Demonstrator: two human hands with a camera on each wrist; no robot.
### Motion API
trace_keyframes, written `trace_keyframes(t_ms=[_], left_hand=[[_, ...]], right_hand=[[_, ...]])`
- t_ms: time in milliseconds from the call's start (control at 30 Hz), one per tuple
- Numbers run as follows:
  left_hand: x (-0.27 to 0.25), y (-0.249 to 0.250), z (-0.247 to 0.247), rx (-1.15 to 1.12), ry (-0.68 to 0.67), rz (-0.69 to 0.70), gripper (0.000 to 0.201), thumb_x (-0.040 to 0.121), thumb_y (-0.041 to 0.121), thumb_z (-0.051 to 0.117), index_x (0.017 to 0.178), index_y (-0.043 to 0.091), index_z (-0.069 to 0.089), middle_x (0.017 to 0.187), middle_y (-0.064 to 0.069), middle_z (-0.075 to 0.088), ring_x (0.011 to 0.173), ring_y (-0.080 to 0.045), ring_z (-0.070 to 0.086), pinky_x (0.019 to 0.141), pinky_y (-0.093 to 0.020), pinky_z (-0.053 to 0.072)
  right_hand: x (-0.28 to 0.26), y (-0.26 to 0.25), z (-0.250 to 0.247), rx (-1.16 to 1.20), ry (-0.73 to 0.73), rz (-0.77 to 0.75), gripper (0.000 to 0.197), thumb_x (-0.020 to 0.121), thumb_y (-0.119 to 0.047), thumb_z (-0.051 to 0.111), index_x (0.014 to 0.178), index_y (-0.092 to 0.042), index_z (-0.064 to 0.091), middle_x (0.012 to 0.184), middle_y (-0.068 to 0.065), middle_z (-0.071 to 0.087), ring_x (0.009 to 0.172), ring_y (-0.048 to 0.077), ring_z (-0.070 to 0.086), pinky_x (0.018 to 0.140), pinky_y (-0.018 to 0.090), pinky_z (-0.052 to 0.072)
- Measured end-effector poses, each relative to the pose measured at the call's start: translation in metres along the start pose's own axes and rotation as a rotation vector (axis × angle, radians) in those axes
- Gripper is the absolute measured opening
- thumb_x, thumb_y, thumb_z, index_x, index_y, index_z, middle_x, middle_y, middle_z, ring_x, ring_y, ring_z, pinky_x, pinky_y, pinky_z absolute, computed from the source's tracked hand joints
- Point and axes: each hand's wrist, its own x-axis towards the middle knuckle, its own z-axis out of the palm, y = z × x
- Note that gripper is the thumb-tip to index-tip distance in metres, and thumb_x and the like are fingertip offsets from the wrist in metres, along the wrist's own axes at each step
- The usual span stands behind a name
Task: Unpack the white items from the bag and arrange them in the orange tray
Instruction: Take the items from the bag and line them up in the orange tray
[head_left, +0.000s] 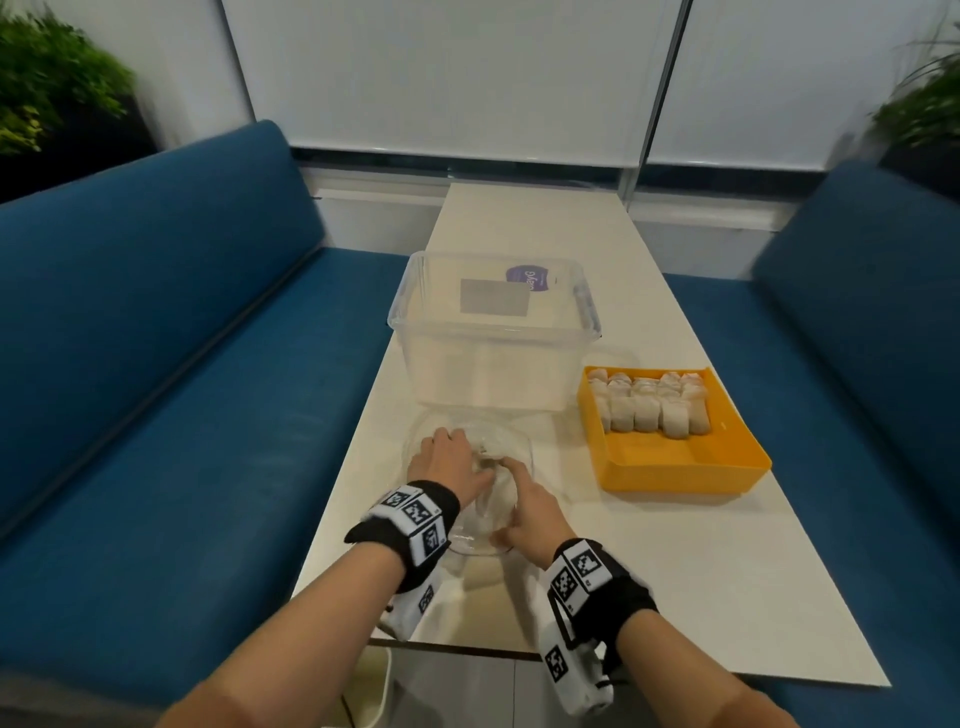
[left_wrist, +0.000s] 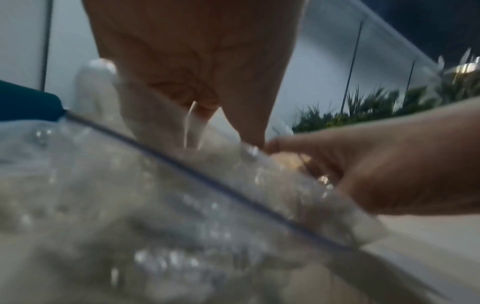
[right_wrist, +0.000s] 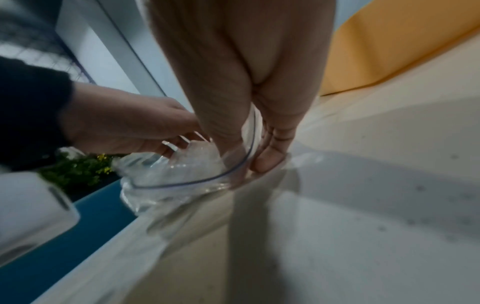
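A clear zip bag (head_left: 501, 449) lies crumpled on the white table (head_left: 675, 571), between my two hands. My left hand (head_left: 465, 457) grips the bag's loose plastic (right_wrist: 182, 164) from the left with curled fingers (right_wrist: 166, 144). My right hand (head_left: 519, 499) pinches the bag's zip rim (right_wrist: 249, 148) between thumb and fingers (right_wrist: 267, 160). What the bag holds is hidden by glare and blur. The orange tray (head_left: 675, 462) stands to the right. Several white rolled items (head_left: 649, 410) stand packed in rows at its far end.
A large clear bin (head_left: 493, 332) stands just beyond the bag, left of the tray. Blue benches (head_left: 182, 364) flank the narrow table on both sides. The table's near edge (head_left: 467, 647) lies close under my wrists.
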Motion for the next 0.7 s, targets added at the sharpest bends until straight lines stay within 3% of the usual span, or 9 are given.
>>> trace_keyframes(t_ms=[100,233,467,600,700], left_hand=[[0.009,0.007,0.013,0.136,0.027,0.005,0.061,0.090,0.051,0.052,0.135,0.011,0.040,0.133,-0.010,0.045,0.123,-0.029,0.044,0.097,-0.039,0.039],[0.016,0.012,0.021,0.118,0.042,0.038,0.046,0.094,0.047,0.048,0.130,0.018,0.046,0.129,-0.006,0.053,0.120,-0.028,0.047,0.095,-0.041,0.038],[0.012,0.006,0.016,-0.032,0.102,0.092,0.017,0.094,0.030,0.052,0.107,0.021,0.059,0.107,-0.001,0.065,0.107,-0.025,0.057,0.085,-0.037,0.034],[0.007,0.002,0.009,-0.179,0.112,0.065,0.018,0.093,0.031,0.055,0.106,0.020,0.060,0.105,-0.001,0.066,0.103,-0.025,0.059,0.087,-0.036,0.040],[0.003,-0.004,-0.001,-0.369,0.107,0.042,0.014,0.090,0.029,0.060,0.099,0.019,0.062,0.097,-0.003,0.065,0.091,-0.025,0.060,0.079,-0.031,0.047]], right_hand=[[-0.001,0.001,0.000,0.021,0.019,-0.006,0.099,0.070,0.007,0.071,0.146,-0.022,0.015,0.098,0.016,0.061,0.081,0.022,0.056,0.070,0.030,0.047],[-0.003,0.002,-0.002,0.027,0.020,0.021,0.107,0.074,0.005,0.071,0.150,-0.017,-0.002,0.105,0.024,0.064,0.082,0.024,0.058,0.067,0.023,0.044],[0.000,0.003,-0.002,0.020,0.014,0.022,0.105,0.074,0.007,0.066,0.150,-0.017,-0.002,0.087,0.015,0.057,0.076,0.021,0.054,0.066,0.028,0.045],[0.001,0.004,-0.001,-0.002,0.028,0.021,0.107,0.072,0.006,0.069,0.149,-0.018,-0.001,0.099,0.025,0.063,0.080,0.028,0.060,0.071,0.034,0.050],[0.002,0.007,0.001,-0.003,0.035,0.024,0.109,0.071,0.004,0.071,0.150,-0.021,-0.001,0.102,0.025,0.063,0.091,0.036,0.063,0.076,0.035,0.051]])
